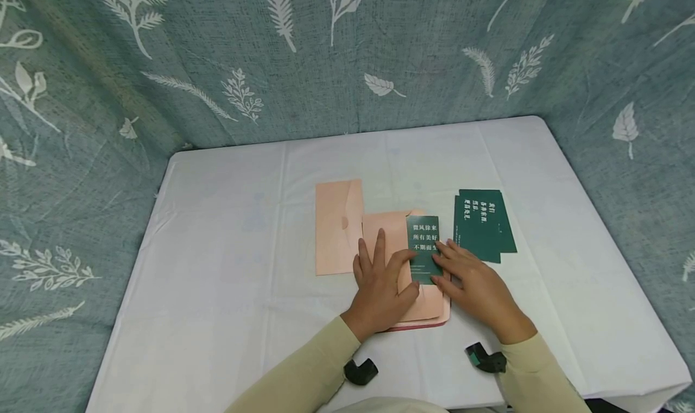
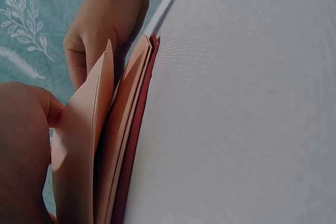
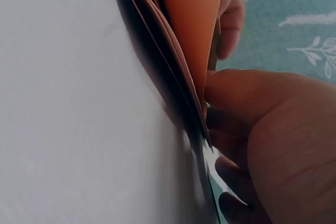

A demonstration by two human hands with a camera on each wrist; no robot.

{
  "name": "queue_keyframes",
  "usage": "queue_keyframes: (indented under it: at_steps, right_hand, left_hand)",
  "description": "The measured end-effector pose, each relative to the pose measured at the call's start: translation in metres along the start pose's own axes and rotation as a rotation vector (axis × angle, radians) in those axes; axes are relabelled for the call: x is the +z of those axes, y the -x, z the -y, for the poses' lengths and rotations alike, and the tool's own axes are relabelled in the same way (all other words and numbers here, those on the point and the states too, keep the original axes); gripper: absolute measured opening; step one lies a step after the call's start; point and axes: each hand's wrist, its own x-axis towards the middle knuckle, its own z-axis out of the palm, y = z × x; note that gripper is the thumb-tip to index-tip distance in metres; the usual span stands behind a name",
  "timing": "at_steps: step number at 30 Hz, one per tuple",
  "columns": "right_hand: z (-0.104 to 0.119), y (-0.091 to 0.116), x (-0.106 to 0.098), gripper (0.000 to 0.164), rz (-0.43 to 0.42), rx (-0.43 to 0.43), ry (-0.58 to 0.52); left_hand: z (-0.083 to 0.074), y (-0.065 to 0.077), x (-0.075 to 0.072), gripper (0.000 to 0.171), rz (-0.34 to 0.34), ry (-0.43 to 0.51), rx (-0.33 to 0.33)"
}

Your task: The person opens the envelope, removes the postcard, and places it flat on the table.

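In the head view a green card (image 1: 423, 235) with white writing lies over the right part of a peach envelope (image 1: 380, 223). My left hand (image 1: 380, 286) rests spread on that envelope, its index fingertip at the card's left edge. At the card's right edge, my right hand (image 1: 478, 286) pinches it with thumb and fingertips. Beneath is a stack of peach envelopes (image 2: 118, 135) with a dark red bottom layer (image 2: 139, 124). The top envelope bows up off this stack in the left wrist view. Whether the card's left side is tucked inside cannot be told.
Another peach envelope (image 1: 336, 229) lies flat to the left of the stack. Several overlapping green cards (image 1: 480, 226) lie to the right. A white cloth covers the table (image 1: 217, 250). Leaf-patterned curtains (image 1: 347, 57) surround its back and sides.
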Motion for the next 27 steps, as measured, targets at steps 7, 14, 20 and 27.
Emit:
queue_keyframes:
  at_steps: [7,14,20,27]
  right_hand:
    - [-0.005,0.003,-0.002,0.052,-0.023,-0.011,-0.003]
    - [-0.009,0.006,-0.005,0.05,-0.052,-0.011,-0.021]
    - [-0.01,0.008,-0.008,0.051,-0.102,-0.013,-0.111]
    - [-0.008,0.006,-0.014,0.05,-0.294,0.02,-0.393]
  left_hand:
    - [0.0,0.0,0.0,0.051,-0.005,0.007,0.0]
    - [0.0,0.0,0.0,0.051,-0.005,0.0,0.002]
    - [-0.001,0.0,0.0,0.051,-0.004,0.005,-0.003]
    - [0.0,-0.001,0.001,0.051,-0.005,0.001,-0.012]
